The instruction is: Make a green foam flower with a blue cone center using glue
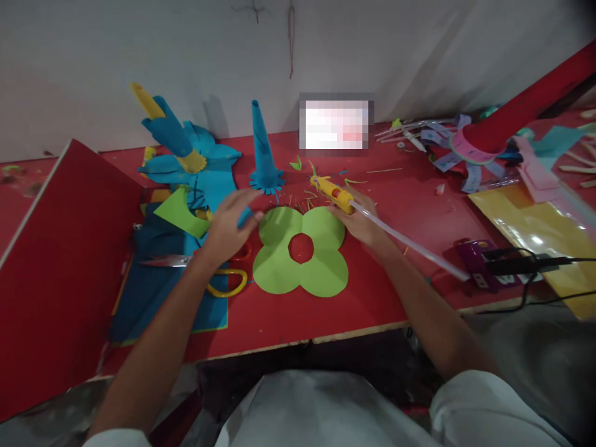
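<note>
My right hand is closed around a yellow hot glue gun, its nozzle pointing away to the upper left. A long clear glue stick juts from the gun's back. Slightly blurred, my left hand hovers with fingers apart over the scissors, which have red and yellow handles. A small blue patch shows between its fingers; whether it is held is unclear. Flat between my hands lies a green four-petal paper flower with a round hole. Behind it stands a blue paper cone with a fringed base.
Blue and yellow paper flower shapes and a green scrap are at left, beside an upright red board. At right are a purple box with black cables, yellow sheets and a red tube.
</note>
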The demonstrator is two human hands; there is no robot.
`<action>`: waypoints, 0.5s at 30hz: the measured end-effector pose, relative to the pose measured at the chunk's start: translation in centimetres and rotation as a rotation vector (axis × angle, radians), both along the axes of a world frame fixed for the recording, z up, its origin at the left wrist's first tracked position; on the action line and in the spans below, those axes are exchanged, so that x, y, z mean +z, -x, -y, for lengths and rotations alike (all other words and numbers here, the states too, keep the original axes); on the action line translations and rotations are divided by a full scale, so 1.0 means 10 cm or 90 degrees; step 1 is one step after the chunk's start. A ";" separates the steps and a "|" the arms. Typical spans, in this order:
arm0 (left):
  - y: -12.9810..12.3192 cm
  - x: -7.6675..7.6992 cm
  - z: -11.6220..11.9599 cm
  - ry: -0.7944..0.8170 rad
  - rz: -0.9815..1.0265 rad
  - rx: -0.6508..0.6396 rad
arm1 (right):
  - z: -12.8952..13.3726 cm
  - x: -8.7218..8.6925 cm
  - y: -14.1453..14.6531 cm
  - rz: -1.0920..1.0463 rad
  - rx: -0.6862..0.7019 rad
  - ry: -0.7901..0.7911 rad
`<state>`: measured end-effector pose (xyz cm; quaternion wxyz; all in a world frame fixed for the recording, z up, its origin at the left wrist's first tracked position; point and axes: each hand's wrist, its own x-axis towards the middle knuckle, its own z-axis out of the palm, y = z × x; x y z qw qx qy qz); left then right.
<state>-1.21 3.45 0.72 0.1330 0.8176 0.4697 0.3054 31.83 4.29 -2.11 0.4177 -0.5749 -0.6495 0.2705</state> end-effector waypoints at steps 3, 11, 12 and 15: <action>-0.20 0.05 0.17 0.083 -0.139 -0.265 | -0.02 0.01 -0.05 -0.077 -0.080 0.013; -0.36 -0.11 0.34 0.038 -0.284 -0.237 | 0.02 0.12 -0.10 -0.171 -0.057 0.068; -0.37 -0.12 0.35 0.035 -0.285 -0.225 | 0.03 0.14 -0.07 -0.170 -0.035 0.080; -0.40 -0.13 0.37 0.028 -0.283 -0.180 | 0.08 0.19 0.01 -0.174 0.050 0.089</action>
